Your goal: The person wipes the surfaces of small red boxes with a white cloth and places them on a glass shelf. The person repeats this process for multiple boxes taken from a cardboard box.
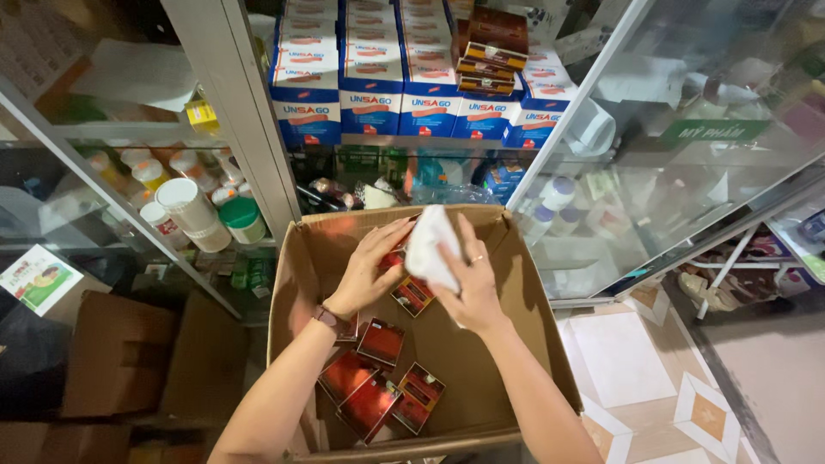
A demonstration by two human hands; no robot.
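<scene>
Head view shows the right hand (468, 288) gripping a white cloth (430, 245), while the left hand (369, 266) pinches a small red box (394, 258) above the brown cardboard carton (516, 283).

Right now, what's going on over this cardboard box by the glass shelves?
A person leans over an open cardboard box on the floor. The right hand holds a white cloth against a small red box that the left hand steadies. More red boxes lie loose at the bottom of the carton. Just behind stands a glass cabinet, its shelves stacked with blue-and-white boxes and white jars.
</scene>
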